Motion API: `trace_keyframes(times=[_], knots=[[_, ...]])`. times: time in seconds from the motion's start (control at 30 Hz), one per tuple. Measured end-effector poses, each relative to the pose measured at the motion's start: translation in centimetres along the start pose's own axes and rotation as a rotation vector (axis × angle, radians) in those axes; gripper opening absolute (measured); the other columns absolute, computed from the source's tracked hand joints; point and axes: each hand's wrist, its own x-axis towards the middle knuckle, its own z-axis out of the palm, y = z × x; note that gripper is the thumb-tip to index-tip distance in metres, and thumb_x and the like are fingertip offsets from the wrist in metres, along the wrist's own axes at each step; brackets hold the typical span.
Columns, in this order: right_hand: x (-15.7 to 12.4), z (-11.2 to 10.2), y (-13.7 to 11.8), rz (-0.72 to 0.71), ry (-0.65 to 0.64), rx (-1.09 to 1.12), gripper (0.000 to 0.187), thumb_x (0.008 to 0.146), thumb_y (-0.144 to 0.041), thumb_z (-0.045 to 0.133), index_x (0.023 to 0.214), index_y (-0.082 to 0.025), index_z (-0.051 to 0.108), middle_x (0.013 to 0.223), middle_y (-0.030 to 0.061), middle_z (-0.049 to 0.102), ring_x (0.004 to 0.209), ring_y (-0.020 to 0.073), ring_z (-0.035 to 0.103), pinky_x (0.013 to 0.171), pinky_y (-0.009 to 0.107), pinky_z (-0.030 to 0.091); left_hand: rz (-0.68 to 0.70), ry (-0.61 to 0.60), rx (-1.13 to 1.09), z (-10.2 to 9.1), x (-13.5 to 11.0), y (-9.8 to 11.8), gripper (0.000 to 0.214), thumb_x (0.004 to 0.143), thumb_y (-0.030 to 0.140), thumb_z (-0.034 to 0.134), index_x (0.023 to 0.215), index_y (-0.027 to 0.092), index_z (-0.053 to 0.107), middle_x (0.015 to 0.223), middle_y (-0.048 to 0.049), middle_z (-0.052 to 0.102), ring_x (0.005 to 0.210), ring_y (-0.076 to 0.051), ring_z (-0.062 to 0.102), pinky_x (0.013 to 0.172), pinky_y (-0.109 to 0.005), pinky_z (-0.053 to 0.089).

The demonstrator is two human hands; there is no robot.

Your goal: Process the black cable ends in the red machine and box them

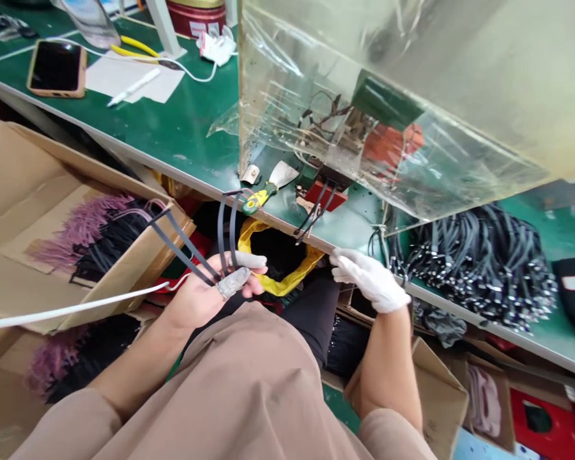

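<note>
My left hand (225, 281), with grey-white covers on the thumb and a finger, is closed on several flat black cables (227, 230). They loop up from the fingers, and some bend over to the left toward the carton. My right hand (371, 281) wears a white glove and is at the bench's front edge. Its fingers are stretched out to the left, with nothing visible in them. Two dark cable ends (314, 214) hang from a red block (326, 195) beneath the machine's clear cover (316, 115).
A putty knife (263, 197) lies on the green bench (182, 137). A heap of black cables (483, 262) is at right. At left, a carton (138, 268) holds cables with pink ends. A yellow-rimmed bag (287, 284) hangs below the edge. A phone (57, 67) lies farther back.
</note>
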Motion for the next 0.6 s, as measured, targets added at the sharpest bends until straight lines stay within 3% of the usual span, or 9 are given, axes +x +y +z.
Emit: trace_keyframes(times=[0.1,0.2,0.27,0.37,0.47,0.6], knots=[[-1.7,-5.1,0.3,-0.005,0.375,0.110,0.059,0.085,-0.063,0.065,0.124,-0.019,0.070,0.096,0.0089,0.077,0.071,0.0211,0.074,0.070,0.038,0.064,0.008,0.001,-0.032,-0.4,0.4,-1.3,0.032,0.074,0.032,0.089,0.101,0.017,0.082,0.076,-0.0093,0.077,0.059,-0.013,0.064,0.055,-0.021,0.053],[-0.6,-9.7,2.1,-0.044,0.775,-0.138,0.053,0.089,-0.055,0.061,0.127,-0.019,0.069,0.108,0.0107,0.076,0.088,0.0232,0.073,0.086,0.042,0.061,0.027,-0.031,-0.032,0.0,0.8,-1.5,0.030,0.078,0.035,0.086,0.102,0.018,0.081,0.058,-0.0038,0.067,0.056,-0.012,0.060,0.055,-0.019,0.053],[1.5,-11.8,3.3,-0.063,0.881,-0.392,0.049,0.089,-0.050,0.061,0.127,-0.021,0.070,0.122,0.0121,0.072,0.111,0.0271,0.068,0.102,0.046,0.053,0.026,-0.051,-0.030,0.8,1.0,-1.1,0.033,0.074,0.038,0.089,0.100,0.019,0.082,0.057,-0.0035,0.066,0.058,-0.014,0.063,0.058,-0.020,0.056],[5.4,-12.9,4.1,-0.040,0.860,-0.669,0.044,0.091,-0.048,0.057,0.123,-0.022,0.073,0.141,0.0133,0.061,0.131,0.0314,0.053,0.112,0.048,0.041,-0.023,-0.059,-0.028,2.2,1.3,-0.2,0.036,0.070,0.038,0.092,0.100,0.021,0.083,0.062,-0.0048,0.071,0.058,-0.016,0.066,0.056,-0.023,0.058],[8.3,-12.3,3.3,0.076,0.737,-0.783,0.048,0.091,-0.053,0.056,0.124,-0.021,0.072,0.147,0.0157,0.054,0.126,0.0341,0.053,0.105,0.048,0.044,-0.038,-0.061,-0.020,3.1,1.6,0.3,0.033,0.068,0.037,0.092,0.095,0.021,0.083,0.064,-0.0054,0.073,0.048,-0.013,0.062,0.044,-0.018,0.050],[9.5,-11.1,0.9,0.222,0.622,-0.879,0.066,0.086,-0.058,0.060,0.136,-0.015,0.063,0.140,0.0219,0.054,0.124,0.0376,0.049,0.102,0.050,0.043,0.005,-0.078,-0.001,3.4,1.9,0.1,0.031,0.067,0.038,0.093,0.091,0.020,0.084,0.062,-0.0046,0.072,0.042,-0.010,0.057,0.040,-0.016,0.046]])
